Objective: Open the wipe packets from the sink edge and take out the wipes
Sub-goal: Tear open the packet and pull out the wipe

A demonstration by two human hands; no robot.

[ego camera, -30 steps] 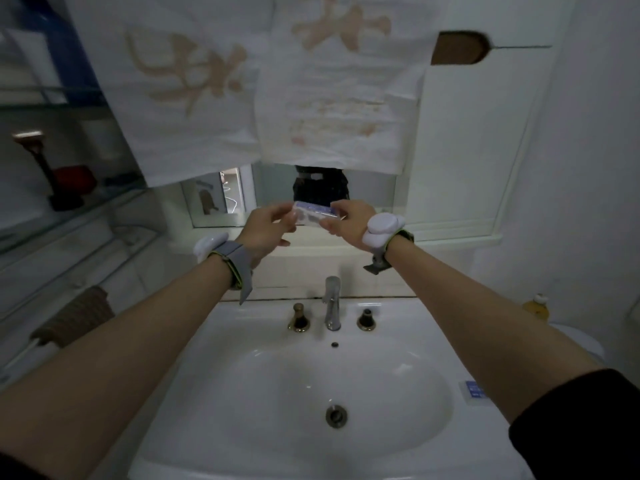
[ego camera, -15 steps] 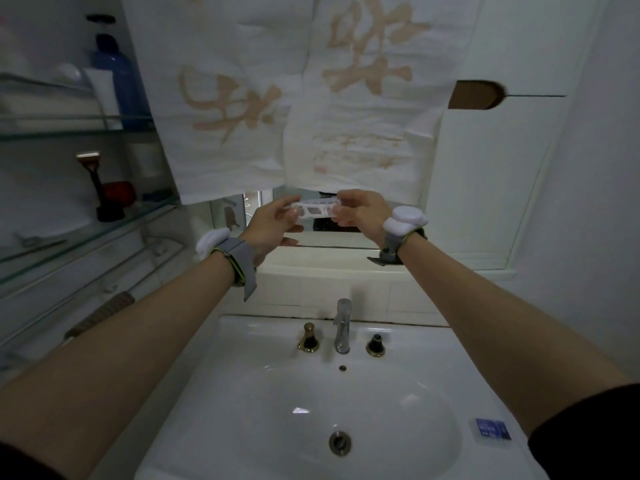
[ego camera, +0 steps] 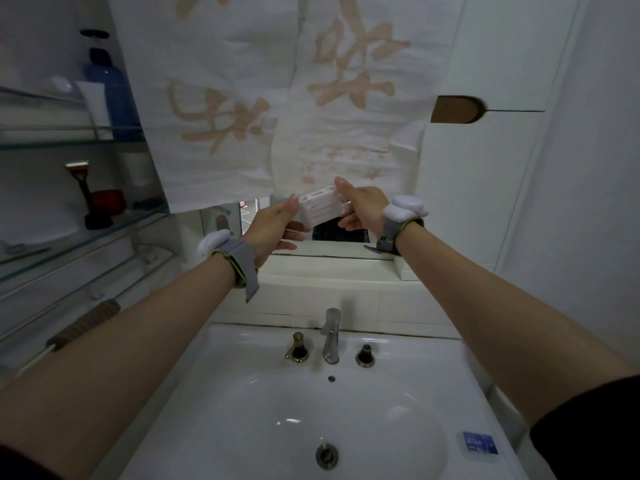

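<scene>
White wipe packet [ego camera: 320, 208], both hands.

Raised above the sink [ego camera: 242, 393], before the mirror: wipe packet [ego camera: 320, 207] between left hand [ego camera: 273, 226] and right hand [ego camera: 362, 209]. Behind the basin, faucet [ego camera: 331, 336]. On the sink's right edge, another packet [ego camera: 479, 442]. At left, glass shelves [ego camera: 79, 138] carrying a bottle [ego camera: 116, 95] and razor [ego camera: 85, 194].

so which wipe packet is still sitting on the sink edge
The blue-labelled wipe packet on the sink rim at the right, lying flat and untouched. The other, white packet is held up in the grip of the left hand and right hand.
</scene>
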